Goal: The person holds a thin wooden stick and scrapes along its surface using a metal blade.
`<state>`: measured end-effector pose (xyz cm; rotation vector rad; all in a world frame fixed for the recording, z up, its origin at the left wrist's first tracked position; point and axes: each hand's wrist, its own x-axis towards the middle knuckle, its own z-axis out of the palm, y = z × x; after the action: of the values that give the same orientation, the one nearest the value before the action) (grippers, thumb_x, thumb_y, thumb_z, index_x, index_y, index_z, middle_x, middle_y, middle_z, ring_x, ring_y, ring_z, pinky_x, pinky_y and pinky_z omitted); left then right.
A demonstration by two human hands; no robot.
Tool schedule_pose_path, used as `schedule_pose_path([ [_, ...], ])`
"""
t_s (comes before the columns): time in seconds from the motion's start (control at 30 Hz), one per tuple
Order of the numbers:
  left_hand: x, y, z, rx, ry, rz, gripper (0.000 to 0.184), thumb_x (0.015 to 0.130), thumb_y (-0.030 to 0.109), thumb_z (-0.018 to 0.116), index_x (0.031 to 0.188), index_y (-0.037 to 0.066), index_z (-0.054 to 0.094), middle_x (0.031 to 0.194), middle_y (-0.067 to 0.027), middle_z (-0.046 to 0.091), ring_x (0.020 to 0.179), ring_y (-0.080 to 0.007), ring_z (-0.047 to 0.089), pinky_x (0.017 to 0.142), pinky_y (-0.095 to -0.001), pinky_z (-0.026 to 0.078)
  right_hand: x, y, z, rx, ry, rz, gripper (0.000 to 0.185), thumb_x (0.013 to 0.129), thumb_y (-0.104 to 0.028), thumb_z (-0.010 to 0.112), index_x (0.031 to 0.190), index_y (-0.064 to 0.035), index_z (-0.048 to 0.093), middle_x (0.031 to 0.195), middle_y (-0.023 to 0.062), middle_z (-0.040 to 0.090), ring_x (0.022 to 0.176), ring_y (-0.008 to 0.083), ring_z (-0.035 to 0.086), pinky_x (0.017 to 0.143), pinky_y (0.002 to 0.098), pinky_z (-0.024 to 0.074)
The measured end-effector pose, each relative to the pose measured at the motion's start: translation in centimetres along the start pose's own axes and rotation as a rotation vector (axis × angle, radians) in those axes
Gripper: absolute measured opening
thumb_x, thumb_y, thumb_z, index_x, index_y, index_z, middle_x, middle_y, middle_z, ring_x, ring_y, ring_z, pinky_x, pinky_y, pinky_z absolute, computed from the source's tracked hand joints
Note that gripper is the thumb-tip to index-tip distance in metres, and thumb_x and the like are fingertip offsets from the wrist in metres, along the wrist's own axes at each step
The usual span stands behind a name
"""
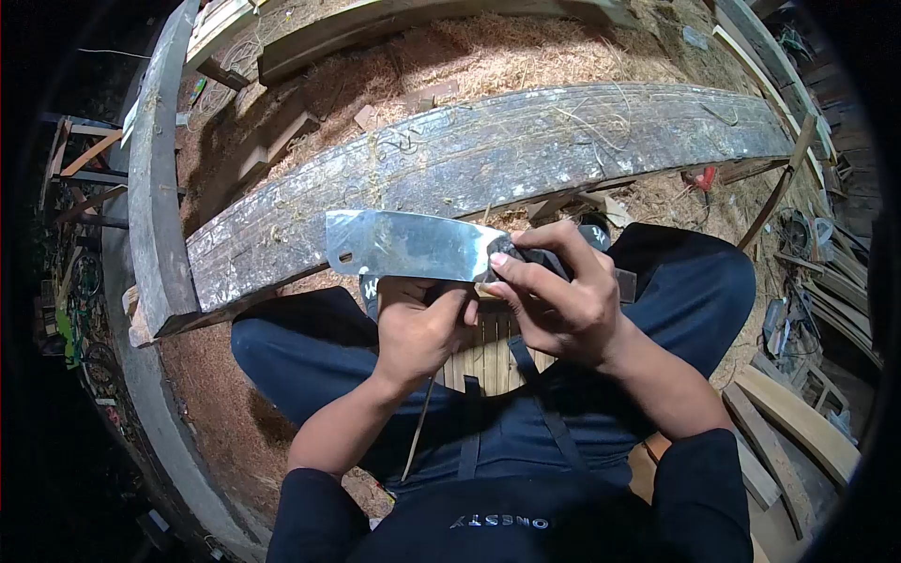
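Observation:
A cleaver (pixel 404 246) with a broad, shiny blade and a hole near its far end lies across the middle of the head view. The fingers of my right hand (pixel 572 300) are wrapped around its dark handle, close to where the blade begins. Just below the blade, my left hand (pixel 413 328) is closed, its fingertips partly hidden by the metal. A thin wooden strip (pixel 422 422) runs down from my left hand toward my lap, and a short end shows above the blade. The blade covers the part in between.
A long weathered plank (pixel 450 159) with white spots stretches across in front of my knees. At left stands a thick wooden beam (pixel 150 178). Wood shavings (pixel 526 52) cover the ground. Cut wooden boards (pixel 798 422) lie at right, and a red-handled tool (pixel 704 178) sits beyond my knee.

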<state>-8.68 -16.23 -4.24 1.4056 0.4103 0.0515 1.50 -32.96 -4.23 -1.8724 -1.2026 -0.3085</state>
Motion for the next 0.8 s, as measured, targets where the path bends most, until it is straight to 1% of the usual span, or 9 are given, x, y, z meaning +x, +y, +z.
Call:
schedule_pose_path([
  [0.13, 0.1, 0.5, 0.0, -0.075, 0.001, -0.071, 0.017, 0.1, 0.008, 0.062, 0.098, -0.006, 0.073, 0.069, -0.002, 0.063, 0.057, -0.0046, 0.052, 0.051, -0.0227, 0.04, 0.4, 0.5, -0.1, -0.015, 0.041, 0.095, 0.024, 0.077, -0.01, 0.081, 0.099, -0.0041, 0.073, 0.094, 0.0122, 0.062, 0.071, 0.0254, 0.068, 0.059, 0.034, 0.0557],
  [0.23, -0.8, 0.5, 1.0, -0.078, -0.022, 0.034, 0.029, 0.103, 0.015, 0.061, 0.122, -0.005, 0.069, 0.059, -0.0008, 0.057, 0.046, -0.0038, 0.045, 0.042, -0.021, 0.031, 0.6, 2.4, -1.3, -0.073, 0.159, 0.158, 0.023, 0.076, -0.005, 0.082, 0.098, -0.0054, 0.074, 0.097, 0.0133, 0.063, 0.073, 0.0241, 0.07, 0.06, 0.0319, 0.057],
  [0.27, -0.7, 0.8, 0.7, -0.064, -0.021, -0.047, 0.027, 0.102, 0.012, 0.061, 0.121, -0.005, 0.069, 0.058, -0.0016, 0.056, 0.046, -0.0043, 0.046, 0.041, -0.0216, 0.032, 0.5, 1.8, -1.2, -0.032, 0.143, 0.124, 0.024, 0.076, -0.004, 0.082, 0.098, -0.0054, 0.074, 0.097, 0.0132, 0.064, 0.073, 0.0239, 0.07, 0.06, 0.032, 0.0572],
  [0.43, -0.3, -3.3, -2.1, 0.508, -0.08, 0.408, 0.01, 0.098, 0.004, 0.057, 0.093, -0.001, 0.064, 0.063, -0.0056, 0.062, 0.041, -0.0073, 0.047, 0.036, -0.0237, 0.031, 0.1, -0.2, 0.1, 0.029, -0.003, -0.054, 0.029, 0.075, -0.014, 0.084, 0.101, -0.0064, 0.074, 0.096, 0.0132, 0.064, 0.075, 0.0285, 0.069, 0.06, 0.0349, 0.0572],
  [0.57, -0.7, -2.9, -2.0, 0.718, -0.121, 0.481, 0.011, 0.098, 0.003, 0.057, 0.102, -0.002, 0.066, 0.064, -0.0056, 0.062, 0.04, -0.0071, 0.046, 0.034, -0.0226, 0.03, 0.1, 0.0, 0.1, 0.017, -0.001, -0.066, 0.029, 0.076, -0.014, 0.084, 0.101, -0.0057, 0.074, 0.096, 0.0136, 0.064, 0.074, 0.0274, 0.068, 0.059, 0.0342, 0.0567],
  [0.6, -0.7, -2.6, -1.9, 0.662, -0.106, 0.398, 0.02, 0.085, 0.002, 0.067, 0.106, 0.0, 0.068, 0.07, -0.0069, 0.063, 0.054, -0.0141, 0.056, 0.049, -0.0274, 0.041, 0.2, 0.0, 0.1, 0.017, 0.036, -0.015, 0.028, 0.076, -0.014, 0.084, 0.101, -0.0056, 0.074, 0.095, 0.0137, 0.064, 0.074, 0.027, 0.069, 0.059, 0.0343, 0.0566],
  [0.7, -0.9, -0.9, -1.7, 0.671, -0.167, 0.211, 0.031, 0.081, -0.005, 0.072, 0.112, -0.003, 0.07, 0.079, -0.0069, 0.067, 0.065, -0.0152, 0.064, 0.061, -0.0285, 0.051, 0.2, -0.2, 0.2, 0.034, 0.021, -0.056, 0.025, 0.076, -0.011, 0.083, 0.098, -0.0034, 0.074, 0.092, 0.014, 0.065, 0.073, 0.0259, 0.07, 0.059, 0.0331, 0.0579],
  [0.77, -0.9, -0.7, -1.2, -0.101, -0.075, -0.106, 0.023, 0.089, -0.004, 0.069, 0.112, -0.005, 0.069, 0.086, -0.0058, 0.07, 0.065, -0.0104, 0.061, 0.058, -0.026, 0.05, 0.3, 0.4, 0.4, 0.027, 0.063, -0.059, 0.025, 0.076, -0.011, 0.084, 0.097, -0.0033, 0.074, 0.092, 0.014, 0.065, 0.072, 0.0256, 0.07, 0.059, 0.0326, 0.0584],
  [0.8, -0.6, 0.7, 1.0, -0.197, 0.085, -0.009, 0.013, 0.095, 0.001, 0.06, 0.099, -0.007, 0.07, 0.062, -0.0059, 0.062, 0.04, -0.0065, 0.047, 0.036, -0.0232, 0.032, 0.5, 0.3, 0.2, 0.013, 0.101, 0.023, 0.025, 0.075, -0.011, 0.084, 0.097, -0.0034, 0.074, 0.092, 0.0137, 0.065, 0.072, 0.0255, 0.07, 0.058, 0.0329, 0.0583],
])
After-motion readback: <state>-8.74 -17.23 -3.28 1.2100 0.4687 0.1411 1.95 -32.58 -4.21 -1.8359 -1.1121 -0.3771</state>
